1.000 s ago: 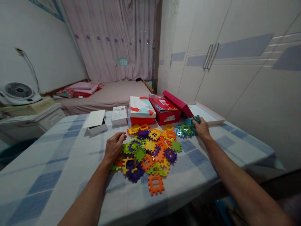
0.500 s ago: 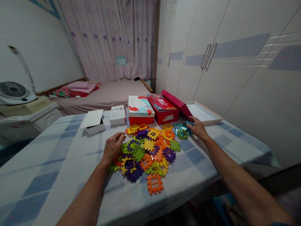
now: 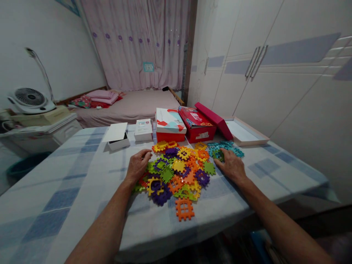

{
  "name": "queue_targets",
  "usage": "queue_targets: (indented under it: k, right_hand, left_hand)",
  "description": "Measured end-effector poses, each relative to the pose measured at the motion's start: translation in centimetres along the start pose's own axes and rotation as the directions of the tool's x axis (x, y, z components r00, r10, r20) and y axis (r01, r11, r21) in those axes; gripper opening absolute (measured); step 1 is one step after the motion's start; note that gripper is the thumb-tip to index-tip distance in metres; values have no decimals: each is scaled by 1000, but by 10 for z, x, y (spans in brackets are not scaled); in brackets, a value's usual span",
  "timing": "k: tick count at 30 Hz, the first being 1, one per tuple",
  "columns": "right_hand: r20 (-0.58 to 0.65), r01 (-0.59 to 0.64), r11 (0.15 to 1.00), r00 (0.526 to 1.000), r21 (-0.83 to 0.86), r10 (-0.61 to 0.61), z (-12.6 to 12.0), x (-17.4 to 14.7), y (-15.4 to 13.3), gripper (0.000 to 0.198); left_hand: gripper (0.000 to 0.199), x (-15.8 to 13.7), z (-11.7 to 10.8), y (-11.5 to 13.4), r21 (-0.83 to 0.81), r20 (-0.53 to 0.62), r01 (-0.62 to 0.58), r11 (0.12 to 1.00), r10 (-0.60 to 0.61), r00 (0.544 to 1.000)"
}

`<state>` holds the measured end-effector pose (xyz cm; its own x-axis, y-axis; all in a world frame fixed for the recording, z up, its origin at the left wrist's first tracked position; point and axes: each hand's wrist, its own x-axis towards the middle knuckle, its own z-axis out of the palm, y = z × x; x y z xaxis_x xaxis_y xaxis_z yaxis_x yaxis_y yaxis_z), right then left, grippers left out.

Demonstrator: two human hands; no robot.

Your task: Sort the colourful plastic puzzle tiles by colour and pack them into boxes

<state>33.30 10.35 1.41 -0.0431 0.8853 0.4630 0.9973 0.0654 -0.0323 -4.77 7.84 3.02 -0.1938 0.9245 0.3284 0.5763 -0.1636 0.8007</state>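
A heap of notched plastic interlocking tiles (image 3: 179,165) in yellow, orange, purple and green lies between my hands on the table. My left hand (image 3: 138,165) rests against the heap's left edge, its fingers curled in towards the thumb; what they hold, if anything, is hidden. At the heap's right, my right hand (image 3: 232,165) has its thumb and fingers closed about a green tile (image 3: 218,155). Blue tiles (image 3: 235,149) lie flat just beyond those fingers. Nearest me is a single orange window-shaped tile (image 3: 184,209).
Along the far side stand an open white box (image 3: 119,143), a small white box (image 3: 143,130), a white-and-red box (image 3: 171,126), and a red box (image 3: 198,128) with a dark red lid (image 3: 216,121) leaning on it. A shallow tray (image 3: 249,136) lies at right.
My right hand has come from the blue tiles nearer to me, onto the green tile. More blue tiles now lie spread to the right. My left hand stays by the heap; the view has shifted slightly.
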Motion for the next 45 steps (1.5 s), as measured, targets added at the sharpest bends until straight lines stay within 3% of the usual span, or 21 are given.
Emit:
queue_targets:
  k: [4,10,12,14,16,20,24,28,32,34,37,39,41,43,45]
  right_hand:
    - [-61,-9,970,998,242,25,1,-1,1,50]
    - [-28,-78,781,992,620,121,-19,8,-8,45]
    - [44,-75,663,997,745,64,-28,14,-21,50]
    - [104,-44,568,992,822,-75,-33,21,-38,53]
    - [133,3,605,975,796,-180,-32,28,-53,49]
    - [149,102,835,965,540,-214,-15,38,-71,44]
    - [218,92,906,956,413,-196,-1,39,-83,50]
    - [264,122,862,923,493,-281,-6,39,-98,48]
    - [129,225,814,931,535,-342,-12,44,-116,42]
    - [130,230,807,927,544,-352,-14,45,-126,41]
    - [195,251,744,869,619,-455,-18,38,-142,39]
    - [176,304,658,810,689,-559,-23,30,-150,35]
    - [140,319,585,783,746,-606,-27,24,-154,31]
    - [128,277,589,824,760,-552,-29,24,-153,30]
    - [130,226,671,890,706,-436,-26,30,-149,29]
  left_hand:
    - [37,0,0,-2,10,-2,-8,1000,8,1000]
    - [36,1,-1,-2,41,-32,-10,999,12,999]
    - [36,1,-2,-2,35,-35,-5,999,7,999]
    - [36,1,-2,-2,40,-32,-2,999,4,999]
    - [37,1,-1,-3,57,-28,-6,998,7,1000]
    - [35,0,-1,-3,135,-6,-40,990,42,999]
    - [35,0,-1,-1,224,25,-60,973,56,998]
    - [36,-2,0,1,250,87,-98,963,78,993]
    - [40,-3,1,3,249,206,-172,953,122,971]
    - [43,-4,2,3,238,245,-207,949,147,958]
    - [45,-5,3,3,213,247,-228,950,173,954]
    - [46,-5,3,2,202,230,-224,953,176,957]
    - [47,-4,3,2,209,221,-216,954,169,961]
    - [47,-3,3,1,225,227,-212,951,161,961]
    - [45,-3,4,1,239,237,-215,947,158,959]
